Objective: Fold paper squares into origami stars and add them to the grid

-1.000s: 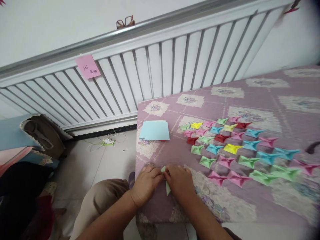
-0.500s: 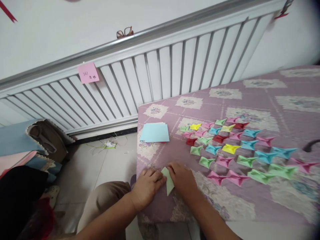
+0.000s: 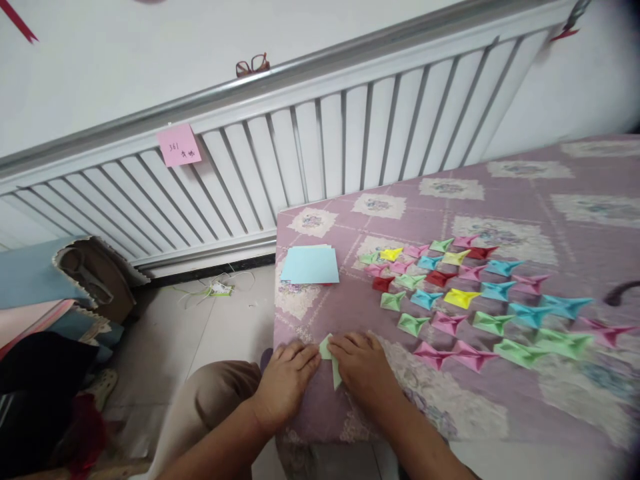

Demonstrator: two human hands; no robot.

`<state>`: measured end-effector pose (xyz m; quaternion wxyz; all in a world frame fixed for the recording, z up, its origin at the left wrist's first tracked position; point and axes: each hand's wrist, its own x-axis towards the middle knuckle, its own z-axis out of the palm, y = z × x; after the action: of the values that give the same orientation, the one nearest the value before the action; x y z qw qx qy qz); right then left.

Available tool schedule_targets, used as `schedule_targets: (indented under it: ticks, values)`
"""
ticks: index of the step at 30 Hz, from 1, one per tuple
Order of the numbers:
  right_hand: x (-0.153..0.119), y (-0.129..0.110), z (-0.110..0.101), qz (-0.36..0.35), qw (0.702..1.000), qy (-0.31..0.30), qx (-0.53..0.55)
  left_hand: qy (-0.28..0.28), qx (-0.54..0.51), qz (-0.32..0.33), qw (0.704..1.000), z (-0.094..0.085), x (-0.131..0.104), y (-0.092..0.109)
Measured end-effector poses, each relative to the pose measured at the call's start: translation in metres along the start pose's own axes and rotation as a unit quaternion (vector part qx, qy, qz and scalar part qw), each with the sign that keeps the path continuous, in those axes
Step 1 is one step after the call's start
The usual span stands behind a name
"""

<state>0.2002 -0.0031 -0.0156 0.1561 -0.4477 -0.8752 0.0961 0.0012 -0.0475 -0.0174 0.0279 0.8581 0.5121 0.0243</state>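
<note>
"Nearer the person than the stack of rectangular paper sheets with a pale-blue top (image 3: 310, 265), what lies there?"

"One folded piece of light-green paper (image 3: 325, 348), on the mauve floral tablecloth (image 3: 350, 307), roughly in line with the stack's right edge. Part of it is hidden under fingers."

"And the hands?"

"The left hand (image 3: 287, 383), on the near side of the stack, lies palm down with its fingers close together, tips at the green paper's left edge. The right hand (image 3: 361, 365), nearer than the stack and to its right, bends over the paper's right side. Whether either one pinches, I can't tell."

"What else?"

"Right of the stack, rows of small, pointed folded-paper shapes (image 3: 459, 298) in red, yellow, blue, pink and green. Beyond the stack, a white ribbed radiator (image 3: 330, 147). Beyond the stack and to its left, a square pink paper note (image 3: 179, 145) with handwriting hangs on that radiator."
</note>
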Motion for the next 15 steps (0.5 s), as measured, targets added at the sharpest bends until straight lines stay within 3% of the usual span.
schedule_targets:
  ticks: [8, 15]
  values:
    - [0.0, 0.002, -0.003, -0.002, 1.0, -0.03, 0.003, 0.028, 0.034, -0.037, 0.998, 0.003, -0.008, 0.003]
    - [0.001, 0.005, -0.005, -0.002, 0.998, -0.05, 0.034, 0.023, -0.014, -0.054, 0.998, -0.012, 0.005, 0.004]
